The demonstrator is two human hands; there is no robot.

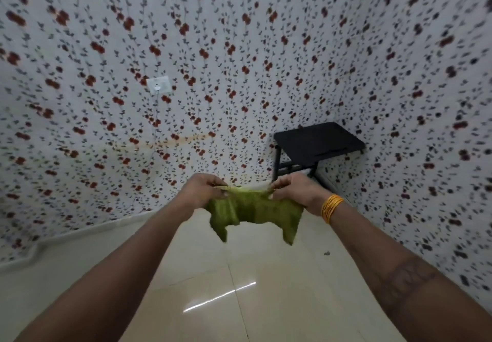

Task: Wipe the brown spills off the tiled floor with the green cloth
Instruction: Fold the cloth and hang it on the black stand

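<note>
Two bare arms reach forward over the cream tiled floor (202,275). On the flowered wall at left sits a white socket (159,85). The left hand (203,191) pinches one upper corner of the green cloth (254,210), which hangs in the air between both hands, clear of the floor. The right hand (298,191), yellow bangles (331,206) at its wrist, pinches the other corner. A black table (318,140) stands in the corner beyond.
</note>
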